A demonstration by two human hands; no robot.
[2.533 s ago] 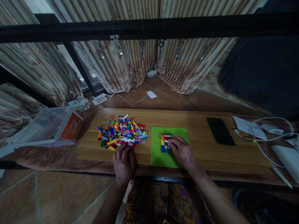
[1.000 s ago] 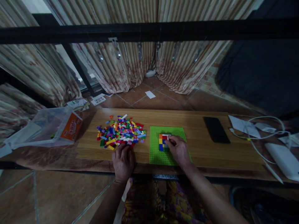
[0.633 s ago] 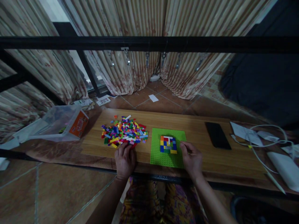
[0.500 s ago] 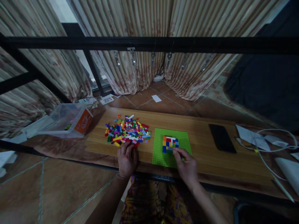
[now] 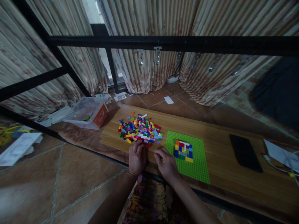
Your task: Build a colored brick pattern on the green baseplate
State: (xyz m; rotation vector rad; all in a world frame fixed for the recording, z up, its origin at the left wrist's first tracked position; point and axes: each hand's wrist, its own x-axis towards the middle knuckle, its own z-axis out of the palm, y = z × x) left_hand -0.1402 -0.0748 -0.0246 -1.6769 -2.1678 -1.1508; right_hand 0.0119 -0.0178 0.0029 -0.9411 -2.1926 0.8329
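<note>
A heap of small toy building bricks (image 5: 140, 128) in many colours lies on the wooden board. At its front edge rests my left hand (image 5: 137, 158), fingers curled down beside a red brick (image 5: 148, 145); whatever they may hold is hidden. My right hand (image 5: 167, 163) is over the board between the heap and the green baseplate (image 5: 198, 165), its fingers closed in a pinch whose contents I cannot make out. On the baseplate sits a blocky patch of joined bricks (image 5: 183, 151) in blue, red, white, orange, yellow and green.
A black phone-like slab (image 5: 245, 153) lies on the board's right part, near white paper (image 5: 282, 155) and a cable. A clear plastic box (image 5: 86, 113) with an orange label stands left of the board. A black metal bar (image 5: 149, 42) crosses in front of the curtains.
My right hand has left the brick patch and moved left, off the baseplate towards the heap. My left hand stays by the heap's front edge. The view has turned left.
</note>
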